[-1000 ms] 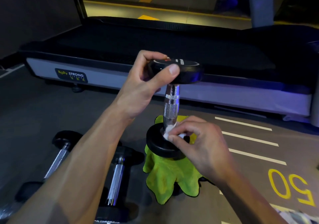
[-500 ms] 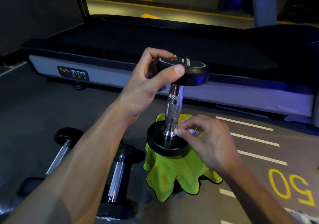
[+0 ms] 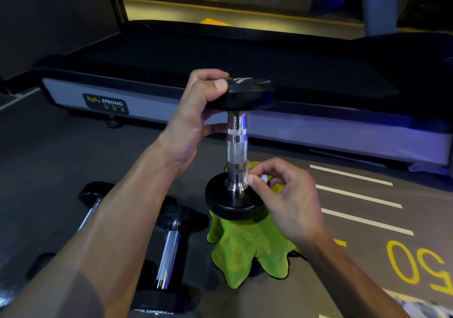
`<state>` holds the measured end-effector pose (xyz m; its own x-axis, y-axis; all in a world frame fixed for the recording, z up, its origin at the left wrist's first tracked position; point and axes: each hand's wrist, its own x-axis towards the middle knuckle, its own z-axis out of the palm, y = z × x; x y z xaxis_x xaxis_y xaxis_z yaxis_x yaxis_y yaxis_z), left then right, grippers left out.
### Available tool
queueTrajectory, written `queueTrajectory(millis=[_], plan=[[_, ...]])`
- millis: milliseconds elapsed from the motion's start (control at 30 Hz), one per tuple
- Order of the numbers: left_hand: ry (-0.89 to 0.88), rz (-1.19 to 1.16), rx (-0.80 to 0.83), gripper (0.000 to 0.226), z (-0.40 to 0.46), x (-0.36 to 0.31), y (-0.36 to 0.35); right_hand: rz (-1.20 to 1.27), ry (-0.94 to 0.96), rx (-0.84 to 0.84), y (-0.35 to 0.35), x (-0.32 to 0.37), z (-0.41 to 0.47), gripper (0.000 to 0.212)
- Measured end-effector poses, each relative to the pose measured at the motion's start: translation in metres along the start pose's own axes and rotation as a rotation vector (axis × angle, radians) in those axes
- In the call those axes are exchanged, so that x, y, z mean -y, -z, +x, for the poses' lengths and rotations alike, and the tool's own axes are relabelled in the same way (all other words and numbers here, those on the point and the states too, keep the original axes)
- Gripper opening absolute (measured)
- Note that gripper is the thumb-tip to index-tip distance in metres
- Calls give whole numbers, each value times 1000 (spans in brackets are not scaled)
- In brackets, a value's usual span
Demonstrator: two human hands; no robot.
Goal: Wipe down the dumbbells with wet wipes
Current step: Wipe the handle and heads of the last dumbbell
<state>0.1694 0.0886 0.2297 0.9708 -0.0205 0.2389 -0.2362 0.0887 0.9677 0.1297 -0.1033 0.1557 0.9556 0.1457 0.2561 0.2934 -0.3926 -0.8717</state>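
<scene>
The upright dumbbell (image 3: pixel 237 146), gripped at its top by the left hand (image 3: pixel 196 119) and rubbed with a wipe (image 3: pixel 247 174) pinched in the right hand (image 3: pixel 286 195), could be tipped off the green cloth (image 3: pixel 245 249).

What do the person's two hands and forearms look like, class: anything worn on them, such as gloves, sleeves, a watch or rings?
Both the left hand and the right hand are bare: no gloves, and no rings or watch can be seen. Both forearms are uncovered right to the picture's edge, with no sleeve or wristband in view.
</scene>
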Motion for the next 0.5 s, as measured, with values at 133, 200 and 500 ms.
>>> queueTrajectory(millis=[133, 200, 500], plan=[[-4, 58, 3, 37, 0, 1, 3, 9, 56, 23, 0, 4, -8, 13], [-3, 65, -12, 40, 0, 1, 1, -67, 143, 2, -2, 9, -11, 16], [39, 87, -47, 26, 2, -2, -4, -108, 403, -285, -3, 37, 32, 7]])
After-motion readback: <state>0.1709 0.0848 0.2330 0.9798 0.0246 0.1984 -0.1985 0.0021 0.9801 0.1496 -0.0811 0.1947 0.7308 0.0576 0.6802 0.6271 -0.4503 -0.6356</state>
